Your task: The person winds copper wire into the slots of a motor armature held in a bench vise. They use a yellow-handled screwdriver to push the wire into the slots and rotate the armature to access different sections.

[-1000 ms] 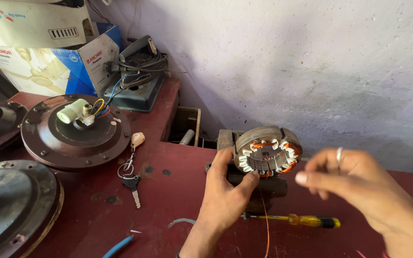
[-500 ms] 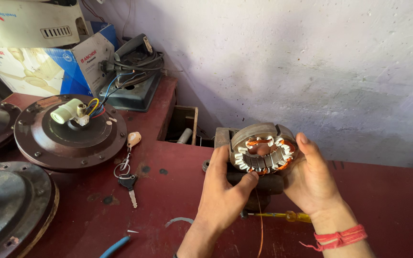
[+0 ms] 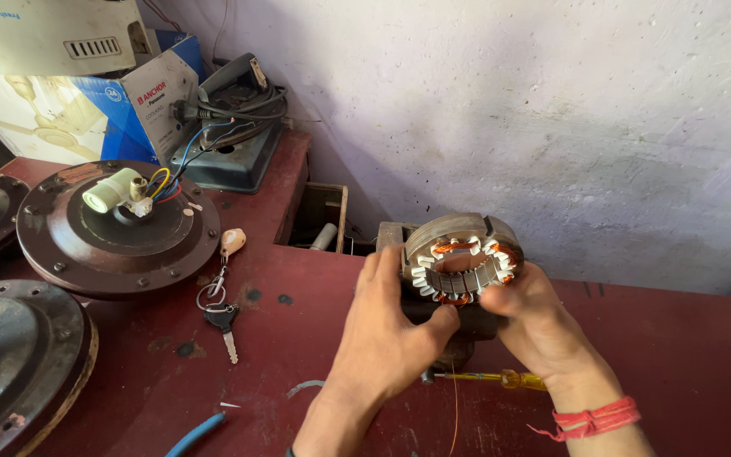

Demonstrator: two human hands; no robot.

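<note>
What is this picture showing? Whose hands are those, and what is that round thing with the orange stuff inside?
The picture comes from a camera worn on a person's head, looking down at their own hands over a dark red workbench. The left hand and right hand both grip a round metal ring, a motor stator, with copper wire coils and white liners inside. Under the hands lies a yellow-handled screwdriver. To the left sit round brown fan motor housings, one with coloured wires on top, and a bunch of keys. Cardboard boxes stand at the back.
</note>
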